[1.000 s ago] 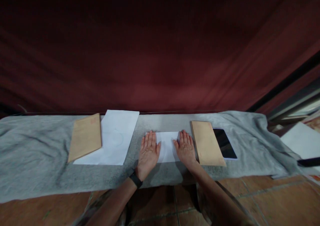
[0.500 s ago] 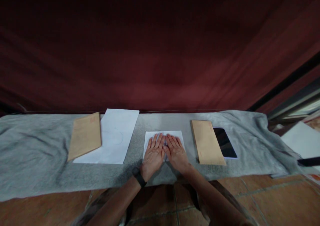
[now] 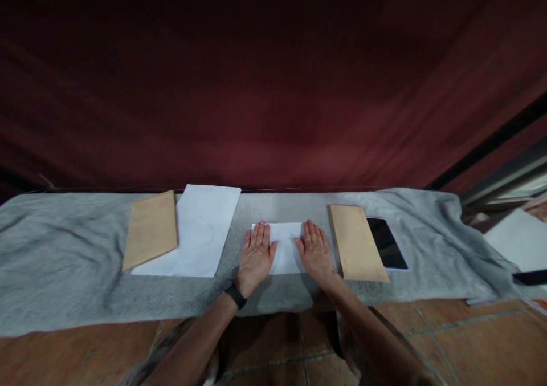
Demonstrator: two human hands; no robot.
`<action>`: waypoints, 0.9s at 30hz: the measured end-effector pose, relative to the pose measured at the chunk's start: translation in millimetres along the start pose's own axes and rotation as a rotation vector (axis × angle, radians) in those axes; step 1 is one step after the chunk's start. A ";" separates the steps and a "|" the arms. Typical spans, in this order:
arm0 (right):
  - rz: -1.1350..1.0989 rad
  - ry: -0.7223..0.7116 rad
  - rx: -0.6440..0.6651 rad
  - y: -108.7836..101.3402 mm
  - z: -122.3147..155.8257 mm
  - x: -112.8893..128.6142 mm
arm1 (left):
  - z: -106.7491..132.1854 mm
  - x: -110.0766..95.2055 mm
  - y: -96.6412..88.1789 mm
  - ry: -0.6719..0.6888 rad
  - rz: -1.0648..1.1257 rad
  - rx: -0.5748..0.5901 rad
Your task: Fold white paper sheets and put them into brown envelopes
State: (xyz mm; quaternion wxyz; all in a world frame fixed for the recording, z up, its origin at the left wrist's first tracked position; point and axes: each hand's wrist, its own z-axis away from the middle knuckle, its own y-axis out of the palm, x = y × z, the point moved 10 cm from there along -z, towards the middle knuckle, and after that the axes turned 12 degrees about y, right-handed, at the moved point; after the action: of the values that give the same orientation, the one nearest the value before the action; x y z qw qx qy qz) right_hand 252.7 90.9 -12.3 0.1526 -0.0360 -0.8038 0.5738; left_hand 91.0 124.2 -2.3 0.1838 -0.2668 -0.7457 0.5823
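Observation:
A small folded white paper lies on the grey cloth in front of me. My left hand, with a black band on its wrist, lies flat and open on the paper's left edge. My right hand lies flat and open on its right edge. Both sets of fingers are stretched out and point away from me. Neither hand holds anything.
A brown envelope lies just right of my right hand, with a dark tablet beyond it. At the left, another brown envelope overlaps a large white sheet. A dark red curtain hangs behind. More white paper is at far right.
My hands were together at the middle of the folded paper half a second ago. They have slid apart to its left and right edges, staying flat.

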 end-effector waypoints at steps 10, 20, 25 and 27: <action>0.009 0.018 -0.030 -0.6 2.1 -10.4 | 8.5 16.2 -3.8 -0.110 -0.048 -0.037; -0.007 -0.006 -0.057 -3.4 3.5 -8.5 | 20.5 -39.2 -15.1 0.145 0.073 -0.072; 0.010 -0.010 -0.054 -5.2 3.4 -6.9 | 34.9 -84.5 -12.9 0.410 0.163 0.018; 0.010 -0.008 -0.056 -5.5 3.3 -6.9 | 39.1 -87.0 -14.4 0.451 0.180 0.043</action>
State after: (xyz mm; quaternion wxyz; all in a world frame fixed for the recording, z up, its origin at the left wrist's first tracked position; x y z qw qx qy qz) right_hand 258.9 84.4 -9.6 0.1455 -0.0417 -0.8199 0.5521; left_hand 134.2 38.3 4.9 0.2985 -0.4515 -0.6463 0.5379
